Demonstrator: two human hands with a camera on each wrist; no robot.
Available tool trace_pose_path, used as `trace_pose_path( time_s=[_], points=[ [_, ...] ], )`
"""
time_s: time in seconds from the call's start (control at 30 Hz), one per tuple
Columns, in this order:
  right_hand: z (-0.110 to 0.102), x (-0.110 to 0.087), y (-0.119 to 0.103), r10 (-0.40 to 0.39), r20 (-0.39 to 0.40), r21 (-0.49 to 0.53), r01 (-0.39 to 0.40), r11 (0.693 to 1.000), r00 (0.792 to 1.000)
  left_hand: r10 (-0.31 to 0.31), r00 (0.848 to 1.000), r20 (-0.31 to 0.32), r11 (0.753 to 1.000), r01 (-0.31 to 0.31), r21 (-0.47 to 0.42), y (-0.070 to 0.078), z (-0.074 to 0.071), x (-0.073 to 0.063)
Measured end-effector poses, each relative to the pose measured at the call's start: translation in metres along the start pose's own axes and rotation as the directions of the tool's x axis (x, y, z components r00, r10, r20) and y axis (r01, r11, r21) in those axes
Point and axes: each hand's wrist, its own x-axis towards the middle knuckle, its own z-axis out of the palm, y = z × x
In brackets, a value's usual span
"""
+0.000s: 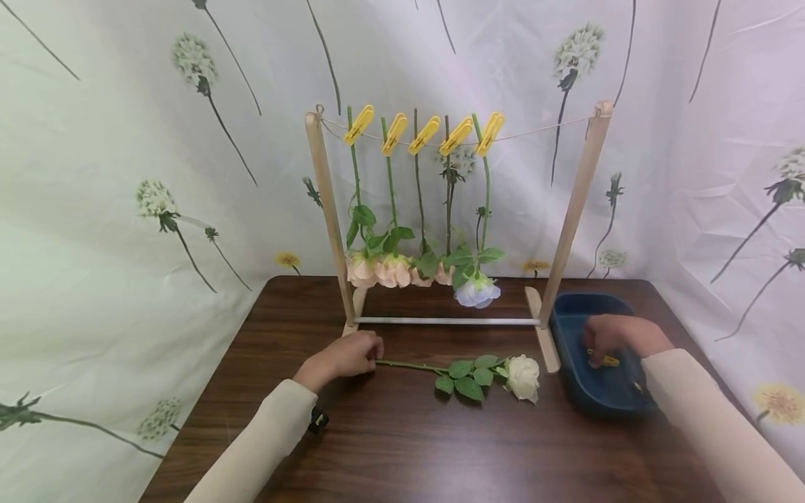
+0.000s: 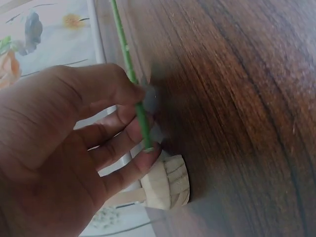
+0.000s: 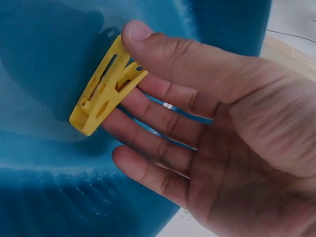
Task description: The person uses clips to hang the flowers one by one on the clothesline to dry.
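My left hand point(image 1: 352, 355) pinches the cut end of a green stem point(image 2: 129, 64) between thumb and fingers, just above the table. The stem belongs to a white rose point(image 1: 523, 378) with green leaves, lying across the table with its bloom to the right. Inside a blue basin point(image 1: 569, 363), my right hand point(image 1: 619, 335) holds a yellow clothespin point(image 3: 101, 94) by its handle end, thumb on one arm and fingers at the other. Several flowers, among them a pale lilac one point(image 1: 477, 290), hang bloom-down from a string, each under a yellow clothespin point(image 1: 490, 134).
A wooden frame with two posts point(image 1: 575, 209) carries the string, and a white bar point(image 1: 446, 321) joins its feet. The basin stands beside its right foot point(image 1: 544, 335). A patterned cloth point(image 1: 251, 42) backs the brown table point(image 1: 428, 447).
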Motion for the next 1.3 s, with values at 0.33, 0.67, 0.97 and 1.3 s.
trace_pose_path(
  time_s=[0.33, 0.67, 0.97, 1.3],
  points=[
    [0.004, 0.008, 0.004, -0.007, -0.008, -0.029, 0.007, 1.000, 1.000, -0.009, 1.000, 0.012, 0.987, 0.011, -0.163, -0.003, -0.001, -0.002],
    [0.005, 0.026, 0.020, -0.063, -0.014, -0.036, 0.062, 0.997, 0.998, -0.010, 1.000, 0.012, 0.915, 0.014, -0.404, -0.011, -0.004, -0.006],
    [0.014, 0.054, 0.055, -0.158, -0.169, 0.050, 0.169, 0.984, 0.973, -0.092, 0.992, -0.081, 0.787, 0.023, -0.616, -0.005, -0.010, -0.007],
    [-0.005, 0.014, 0.011, -0.166, -0.375, 0.138, 0.232, 0.963, 0.912, -0.157, 0.946, -0.285, 0.541, -0.159, -0.826, 0.024, -0.020, -0.004]
  ],
)
